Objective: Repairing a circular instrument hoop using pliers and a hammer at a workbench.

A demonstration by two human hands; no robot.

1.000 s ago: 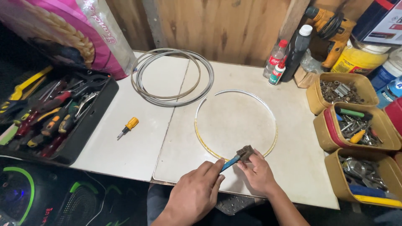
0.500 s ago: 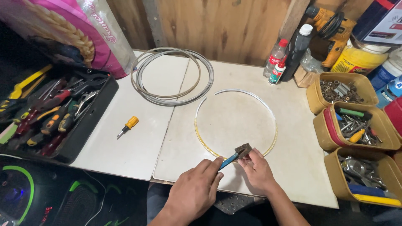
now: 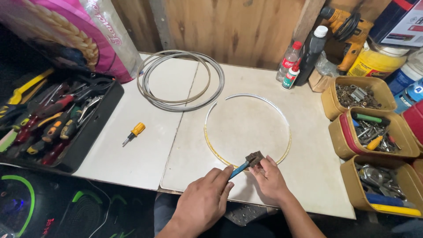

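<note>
Your left hand is wrapped around the blue handle of a small hammer, whose rusty head sits right over the near edge of the thin metal hoop. Your right hand lies flat with fingers pressed down on the hoop just beside the head, pinning it to the tabletop. Keep those fingers clear of the strike point, and keep the hoop flush against the surface so it cannot spring or skid. Short, light taps would suit better than full swings: the strip looks thin enough to kink.

The hoop lies flat on the right-hand panel of the tabletop, a nearly closed circle with a gap at its upper left. It is pale and silvery along the far arc, yellowish along the near and left arcs. A coil of grey cable rests well apart from it, farther back.
</note>
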